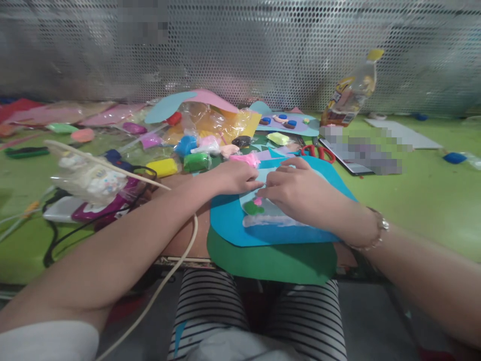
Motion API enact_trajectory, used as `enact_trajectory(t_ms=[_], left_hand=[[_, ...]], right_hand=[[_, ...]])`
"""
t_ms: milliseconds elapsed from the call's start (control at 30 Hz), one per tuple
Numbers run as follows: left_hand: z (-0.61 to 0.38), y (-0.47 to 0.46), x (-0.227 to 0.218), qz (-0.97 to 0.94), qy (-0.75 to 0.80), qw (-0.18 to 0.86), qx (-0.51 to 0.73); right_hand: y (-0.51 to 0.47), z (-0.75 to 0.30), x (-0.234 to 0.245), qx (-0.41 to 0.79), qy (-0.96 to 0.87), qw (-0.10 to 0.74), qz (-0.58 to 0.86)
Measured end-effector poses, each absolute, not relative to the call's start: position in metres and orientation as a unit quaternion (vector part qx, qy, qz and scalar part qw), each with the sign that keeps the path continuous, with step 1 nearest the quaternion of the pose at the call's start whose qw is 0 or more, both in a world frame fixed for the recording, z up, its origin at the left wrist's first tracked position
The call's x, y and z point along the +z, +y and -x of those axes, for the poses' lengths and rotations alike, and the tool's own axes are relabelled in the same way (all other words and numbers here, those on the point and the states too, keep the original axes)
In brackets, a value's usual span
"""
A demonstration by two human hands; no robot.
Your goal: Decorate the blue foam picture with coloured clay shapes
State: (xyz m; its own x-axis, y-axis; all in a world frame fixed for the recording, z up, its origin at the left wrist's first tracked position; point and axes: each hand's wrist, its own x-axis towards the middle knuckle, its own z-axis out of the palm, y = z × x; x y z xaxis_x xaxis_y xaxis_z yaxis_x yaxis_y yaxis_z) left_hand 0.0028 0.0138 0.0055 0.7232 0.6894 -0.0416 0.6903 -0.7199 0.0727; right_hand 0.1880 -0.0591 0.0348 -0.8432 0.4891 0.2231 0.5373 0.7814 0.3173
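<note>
Pressing curled fingertips of left hand (235, 176) and right hand (296, 193) on pale blue paper (274, 213), lying on blue sheet (229, 225). Pinching anything: cannot tell. Probably light, bendy, tearing easily; holding gently by edges.

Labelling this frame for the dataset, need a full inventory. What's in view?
foam sheet: 1, blue, table edge, under both hands
card sheet: 1, dark green, beneath the foam sheet
pale blue panel: 1, on the foam sheet, bearing pink, green and white clay
clay lumps: several, yellow, green, blue, pink, behind left hand
scissors: 1, red handles, behind right hand
bottle: 1, clear, yellow cap, tilted, far right
table: 1, green
left hand: fingertips on panel
right hand: fingertips on panel; bracelet on wrist
</note>
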Motion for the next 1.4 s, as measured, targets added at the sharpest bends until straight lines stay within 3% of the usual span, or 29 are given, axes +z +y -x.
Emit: enact_trajectory(t_ms=[1400], left_hand=[[-0.0041, 0.0104, 0.0097, -0.925, 0.377, 0.05, 0.003]], right_hand=[[-0.0625, -0.1866, 0.0403, -0.209, -0.929, 0.078, 0.295]])
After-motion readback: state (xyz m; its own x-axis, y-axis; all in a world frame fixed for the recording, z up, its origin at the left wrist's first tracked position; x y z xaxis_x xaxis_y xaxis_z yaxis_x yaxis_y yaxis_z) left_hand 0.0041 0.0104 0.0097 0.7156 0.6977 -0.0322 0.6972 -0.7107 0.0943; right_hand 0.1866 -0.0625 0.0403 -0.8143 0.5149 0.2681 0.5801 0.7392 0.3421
